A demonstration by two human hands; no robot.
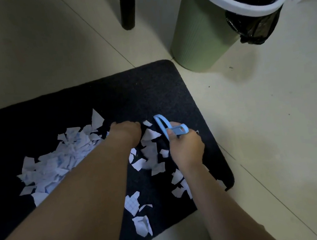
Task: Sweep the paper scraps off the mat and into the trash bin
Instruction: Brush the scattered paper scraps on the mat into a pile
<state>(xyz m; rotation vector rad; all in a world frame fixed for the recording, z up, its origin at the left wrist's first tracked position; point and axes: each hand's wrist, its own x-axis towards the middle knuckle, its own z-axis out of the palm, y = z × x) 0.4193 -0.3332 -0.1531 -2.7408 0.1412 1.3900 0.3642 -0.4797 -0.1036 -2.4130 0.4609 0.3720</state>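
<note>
Many paper scraps (60, 165) lie heaped on the black mat (141, 94) left of the left hand (126, 132), which presses down on the mat, fingers bent under; whether it holds anything I cannot tell. More scraps lie between the hands. The right hand (187, 150) grips a light blue handle (171, 127). Beyond it stands the green trash bin (213, 32), on the floor (272, 127).
</note>
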